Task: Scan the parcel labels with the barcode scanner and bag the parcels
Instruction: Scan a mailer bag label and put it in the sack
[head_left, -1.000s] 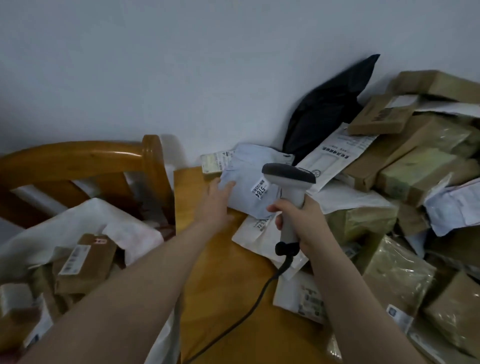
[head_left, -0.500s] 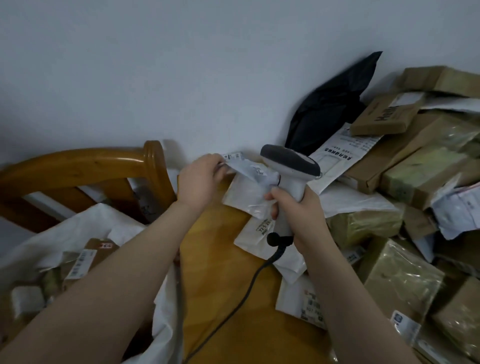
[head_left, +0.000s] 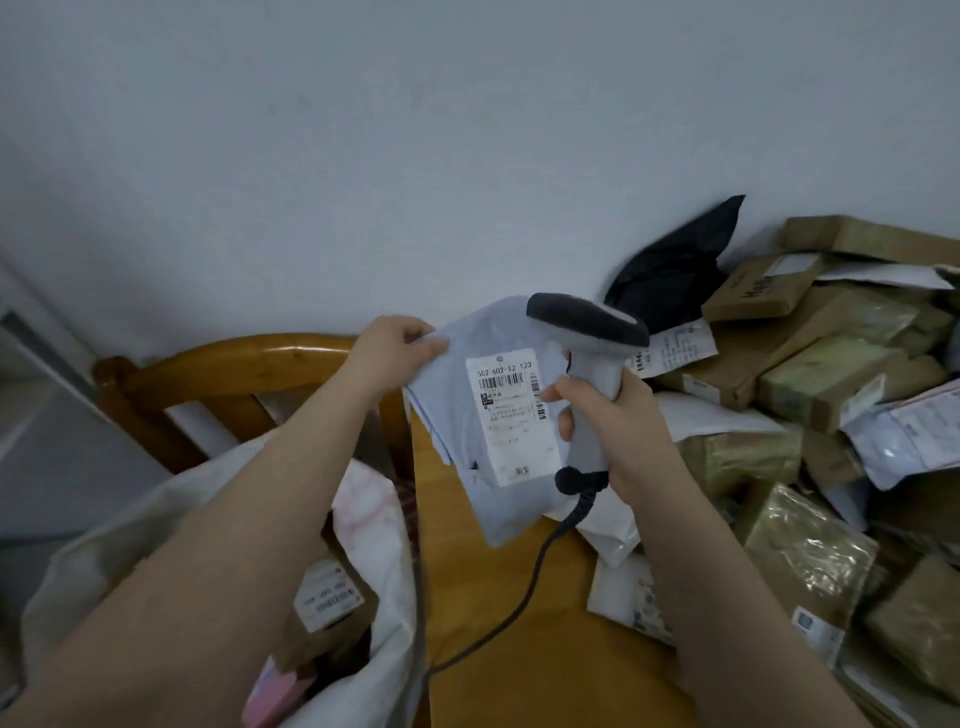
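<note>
My left hand (head_left: 387, 349) pinches the top left corner of a pale blue soft parcel (head_left: 457, 415) and holds it up above the wooden table (head_left: 519, 649). Its white label (head_left: 511, 415) with barcodes faces me. My right hand (head_left: 613, 421) grips the handle of the grey barcode scanner (head_left: 589, 358), whose dark head sits just right of the parcel's top. The scanner's black cable (head_left: 519, 587) hangs down to the table. A white bag (head_left: 379, 525) stands open at lower left with labelled parcels inside.
A heap of brown boxes and plastic-wrapped parcels (head_left: 810, 415) fills the right side of the table. A black bag (head_left: 670, 270) leans on the wall behind it. White mailers (head_left: 618, 530) lie on the table under the scanner. A wooden chair back (head_left: 234, 369) curves behind the bag.
My left hand took the pale blue parcel off the pile, lifted it and turned it so the label faces me. The scanner rose beside it.
</note>
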